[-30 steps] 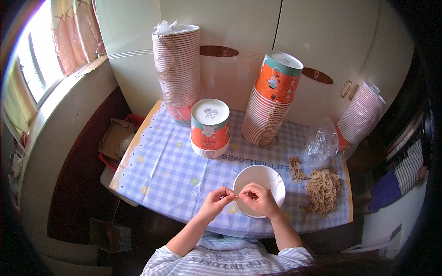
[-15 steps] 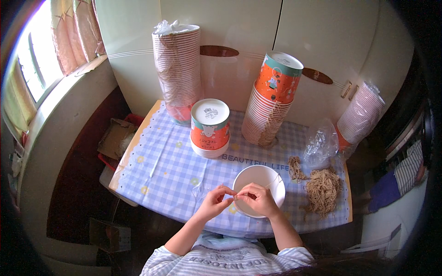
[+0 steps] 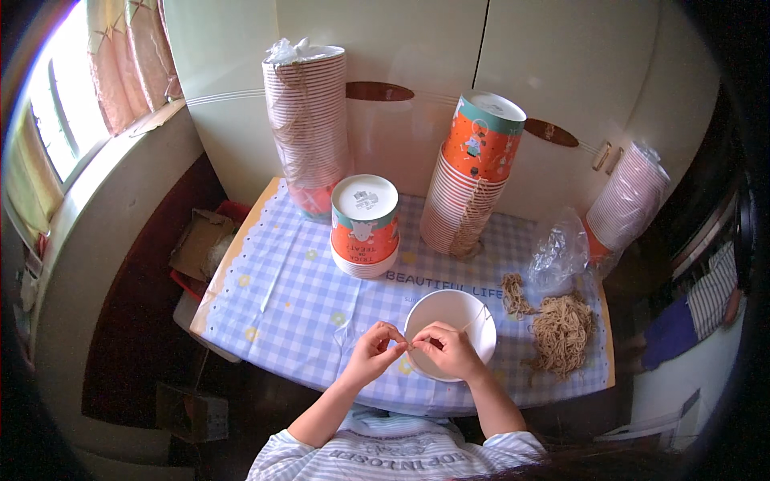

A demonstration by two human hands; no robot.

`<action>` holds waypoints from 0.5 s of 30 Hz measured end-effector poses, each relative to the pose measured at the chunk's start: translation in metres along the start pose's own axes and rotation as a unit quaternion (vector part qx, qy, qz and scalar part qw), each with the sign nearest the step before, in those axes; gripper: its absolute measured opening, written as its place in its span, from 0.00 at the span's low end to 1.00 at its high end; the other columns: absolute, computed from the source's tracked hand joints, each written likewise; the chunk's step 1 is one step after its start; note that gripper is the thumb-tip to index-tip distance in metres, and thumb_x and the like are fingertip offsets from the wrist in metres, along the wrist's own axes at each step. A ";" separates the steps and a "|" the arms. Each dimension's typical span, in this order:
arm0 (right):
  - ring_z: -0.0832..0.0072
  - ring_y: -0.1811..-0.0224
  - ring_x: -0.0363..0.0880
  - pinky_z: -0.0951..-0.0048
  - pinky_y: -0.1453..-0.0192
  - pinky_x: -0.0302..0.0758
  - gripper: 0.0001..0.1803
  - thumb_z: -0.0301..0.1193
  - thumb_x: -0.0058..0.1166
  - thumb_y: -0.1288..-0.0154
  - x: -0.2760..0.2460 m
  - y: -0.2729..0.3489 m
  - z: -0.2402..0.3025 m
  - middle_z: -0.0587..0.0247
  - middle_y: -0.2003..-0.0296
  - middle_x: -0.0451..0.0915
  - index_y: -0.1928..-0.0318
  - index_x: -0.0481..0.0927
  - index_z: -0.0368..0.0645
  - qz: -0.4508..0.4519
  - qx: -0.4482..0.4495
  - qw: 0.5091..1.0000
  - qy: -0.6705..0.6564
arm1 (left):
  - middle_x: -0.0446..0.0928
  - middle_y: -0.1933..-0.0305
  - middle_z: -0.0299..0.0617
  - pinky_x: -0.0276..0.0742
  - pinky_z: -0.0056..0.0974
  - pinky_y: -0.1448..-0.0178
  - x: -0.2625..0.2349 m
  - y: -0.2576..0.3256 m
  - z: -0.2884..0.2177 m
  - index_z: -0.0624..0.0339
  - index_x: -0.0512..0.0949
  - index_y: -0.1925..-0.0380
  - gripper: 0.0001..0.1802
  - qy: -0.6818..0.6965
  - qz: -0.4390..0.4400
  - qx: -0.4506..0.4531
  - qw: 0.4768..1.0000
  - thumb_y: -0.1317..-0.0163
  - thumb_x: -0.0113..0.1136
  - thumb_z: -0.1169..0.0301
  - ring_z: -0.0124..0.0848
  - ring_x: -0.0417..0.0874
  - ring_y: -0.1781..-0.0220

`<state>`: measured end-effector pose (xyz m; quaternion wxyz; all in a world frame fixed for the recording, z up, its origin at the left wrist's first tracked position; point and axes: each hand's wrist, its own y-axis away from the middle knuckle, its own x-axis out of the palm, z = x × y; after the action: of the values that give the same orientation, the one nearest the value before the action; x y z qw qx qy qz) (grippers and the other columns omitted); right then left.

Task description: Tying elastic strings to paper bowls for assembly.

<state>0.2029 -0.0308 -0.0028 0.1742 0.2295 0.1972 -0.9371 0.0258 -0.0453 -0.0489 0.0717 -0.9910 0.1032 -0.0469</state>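
A white paper bucket stands mouth up at the near edge of the table, right in front of me. At its left rim, my left hand and my right hand meet with thumbs and forefingers pinched. Between the fingertips is a small bit of what looks like thin beige cord, mostly hidden. A thin length of cord crosses the bucket's mouth toward the right rim. To the right lie a loose pile of tan cords and a smaller bundle of cords.
An upside-down orange bucket stack stands ahead on the checked tablecloth. Behind it rise a tall plastic-wrapped stack and another bucket stack with cords hanging on it. A clear plastic bag and a wrapped stack are at right.
My fingertips have shifted slightly at the bucket's left rim, both hands still pinching. The bucket and the cord piles stay where they were.
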 end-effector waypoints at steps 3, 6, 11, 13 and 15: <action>0.76 0.72 0.76 0.78 0.69 0.71 0.03 0.23 0.55 0.45 0.000 -0.001 0.005 0.62 0.72 0.77 0.69 0.78 0.38 0.011 0.012 1.000 0.003 | 0.69 0.67 0.32 0.62 0.24 0.67 0.000 0.001 0.003 0.61 0.74 0.72 0.04 0.076 -0.006 -0.006 0.997 0.44 0.58 0.73 0.19 0.65 0.70; 0.77 0.72 0.75 0.78 0.70 0.70 0.03 0.23 0.54 0.44 -0.002 0.000 0.005 0.62 0.72 0.77 0.69 0.77 0.37 0.017 0.018 1.000 0.015 | 0.69 0.67 0.32 0.64 0.24 0.64 -0.002 0.002 0.006 0.61 0.73 0.70 0.03 0.108 -0.004 -0.015 0.994 0.42 0.56 0.75 0.19 0.67 0.68; 0.79 0.73 0.75 0.78 0.69 0.71 0.03 0.24 0.53 0.44 0.000 0.001 0.003 0.63 0.74 0.78 0.69 0.77 0.37 0.031 0.041 0.999 -0.007 | 0.71 0.67 0.34 0.67 0.25 0.59 -0.006 0.003 -0.001 0.62 0.71 0.70 0.03 0.160 -0.009 -0.069 0.985 0.42 0.55 0.76 0.21 0.71 0.64; 0.79 0.72 0.76 0.78 0.68 0.72 0.04 0.25 0.53 0.43 0.000 0.001 0.005 0.63 0.74 0.78 0.68 0.76 0.37 0.033 0.051 0.998 -0.015 | 0.73 0.66 0.35 0.68 0.26 0.56 -0.008 0.003 -0.005 0.63 0.71 0.69 0.03 0.216 0.022 -0.093 0.972 0.43 0.55 0.77 0.22 0.74 0.61; 0.79 0.72 0.77 0.78 0.67 0.72 0.04 0.25 0.53 0.42 0.000 0.002 0.005 0.63 0.74 0.79 0.68 0.76 0.37 0.023 0.062 0.997 -0.027 | 0.73 0.67 0.35 0.69 0.26 0.56 -0.005 0.004 -0.004 0.62 0.72 0.68 0.04 0.212 0.031 -0.072 0.974 0.43 0.55 0.76 0.22 0.74 0.61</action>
<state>0.2021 -0.0345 0.0009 0.1867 0.2188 0.1284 -0.9491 0.0193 -0.0487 -0.0460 -0.0220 -0.9574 0.1502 -0.2456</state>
